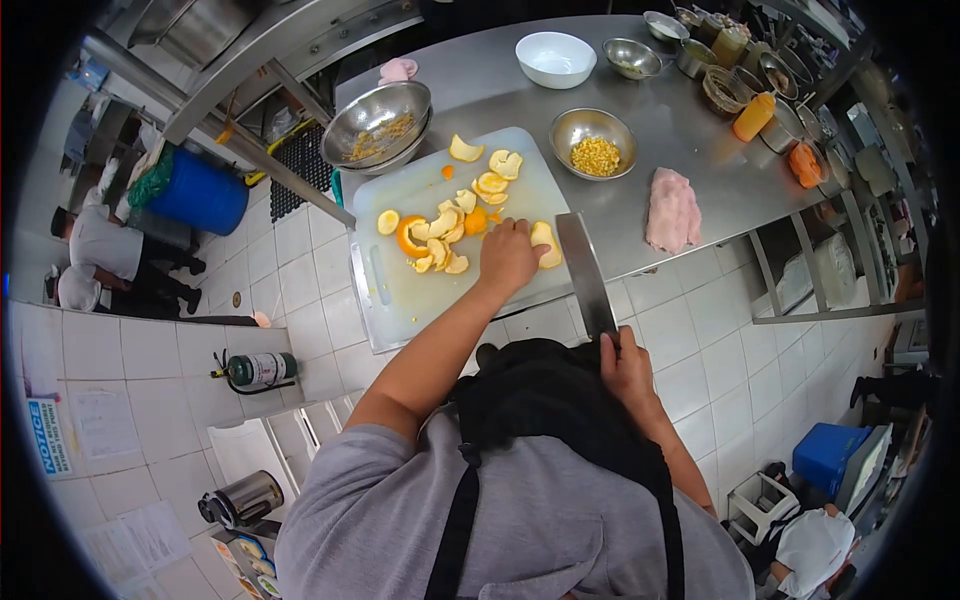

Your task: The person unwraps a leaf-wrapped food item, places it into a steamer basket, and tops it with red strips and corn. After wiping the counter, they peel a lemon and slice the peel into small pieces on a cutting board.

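Note:
My right hand [627,372] grips the handle of a broad cleaver [585,275], its blade pointing away from me just past the right edge of the white cutting board [400,300]. On the board, my left hand [510,258] lies with fingers bent and close together; what is under the fingertips is hidden. Left of those fingers is a heap of orange peels [440,225], many with the pale pith showing. A single curved orange peel [546,245] rests between my left hand and the cleaver blade. More peels lie toward the board's far edge.
A steel bowl of yellow corn kernels [595,157] stands beyond the board, with a white bowl [556,60] behind it. Pale raw meat [673,210] lies at the right counter edge. A large steel bowl [377,125] sits left; a yellow squeeze bottle [754,117] stands right.

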`<state>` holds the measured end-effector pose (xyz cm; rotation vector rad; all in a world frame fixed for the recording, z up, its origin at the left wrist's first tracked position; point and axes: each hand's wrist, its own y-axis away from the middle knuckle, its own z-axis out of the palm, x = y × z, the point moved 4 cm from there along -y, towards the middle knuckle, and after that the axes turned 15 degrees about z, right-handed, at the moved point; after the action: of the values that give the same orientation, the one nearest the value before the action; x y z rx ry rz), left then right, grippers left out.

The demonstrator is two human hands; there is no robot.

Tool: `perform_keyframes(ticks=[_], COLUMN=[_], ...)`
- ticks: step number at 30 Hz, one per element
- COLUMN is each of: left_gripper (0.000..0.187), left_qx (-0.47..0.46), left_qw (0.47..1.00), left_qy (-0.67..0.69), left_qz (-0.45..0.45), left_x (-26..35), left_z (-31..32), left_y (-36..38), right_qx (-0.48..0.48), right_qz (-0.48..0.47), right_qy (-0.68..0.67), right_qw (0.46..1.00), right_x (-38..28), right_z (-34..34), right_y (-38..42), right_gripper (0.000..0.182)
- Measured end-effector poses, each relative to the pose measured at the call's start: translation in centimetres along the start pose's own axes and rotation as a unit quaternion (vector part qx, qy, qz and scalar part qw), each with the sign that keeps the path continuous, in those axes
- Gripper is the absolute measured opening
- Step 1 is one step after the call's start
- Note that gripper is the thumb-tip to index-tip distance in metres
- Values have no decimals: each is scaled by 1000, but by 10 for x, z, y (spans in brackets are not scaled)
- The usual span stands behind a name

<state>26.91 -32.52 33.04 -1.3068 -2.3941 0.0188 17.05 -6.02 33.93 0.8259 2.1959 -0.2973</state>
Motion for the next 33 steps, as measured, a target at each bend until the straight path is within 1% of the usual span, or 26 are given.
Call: perform_keyframes(ticks=[2,3,5,6,8,9,10,12,13,15,16,18,19,21,22,24,25,27,28,30,31,33], left_gripper=[30,30,28,26,26,26,26,24,24,24,24,24,24,29,29,32,32,46,46,58,58,57], left_qx=[-10,-12,-3,17,138,172,195,176,174,129,127,124,121,177,174,200,198,69,69,139,138,74], left_qw=[996,996,970,972,962,959,967,966,967,929,930,915,916,874,875,918,918,955,956,956,956,991], left_qy=[84,82,231,206,210,202,133,139,139,246,246,257,257,303,303,140,139,47,46,36,36,69], left_qz=[-38,-31,-78,-109,-108,-97,-95,-126,-124,-244,-242,-285,-283,-336,-334,-314,-314,-284,-282,-257,-258,-89], left_x=[-4,-8,-31,-49,-102,-129,-148,-187,-197,-220,-228,-243,-245,-251,-262,-287,-277,-233,-225,-209,-200,-167], left_z=[13,15,19,15,-1,-14,-33,-42,-42,-30,-24,-6,-1,10,20,30,20,-14,-14,-16,-14,-7], left_y=[-8,-11,-17,-25,-48,-62,-78,-104,-113,-124,-129,-133,-135,-133,-134,-135,-130,-122,-120,-118,-119,-129], right_qx=[12,17,16,23,22,28,18,8,4,2,-3,-5,-3,2,5,7,11,17,12,7,1,-9], right_qz=[37,40,66,70,58,65,81,99,98,98,99,103,101,103,108,114,115,113,118,127,128,127], right_qy=[-23,-27,-28,-33,-44,-47,-33,-19,-13,-8,-2,4,5,6,2,-3,-7,-12,-14,-18,-13,-6], right_qw=[999,999,997,997,997,996,996,995,995,995,995,995,995,995,994,993,993,993,993,992,992,992], right_x=[10,18,30,33,32,34,37,40,39,38,37,38,38,41,44,47,48,52,54,56,55,53], right_z=[-7,-7,-5,-7,-11,-11,-10,-10,-9,-9,-9,-10,-9,-9,-8,-6,-6,-6,-5,-3,-4,-6], right_y=[4,6,8,9,12,14,15,15,14,13,13,13,13,14,15,15,15,11,10,10,8,4], right_gripper=[18,18,18,18,19,19,19,20,20,20,20,20,20,21,21,21,21,22,22,22,22,21])
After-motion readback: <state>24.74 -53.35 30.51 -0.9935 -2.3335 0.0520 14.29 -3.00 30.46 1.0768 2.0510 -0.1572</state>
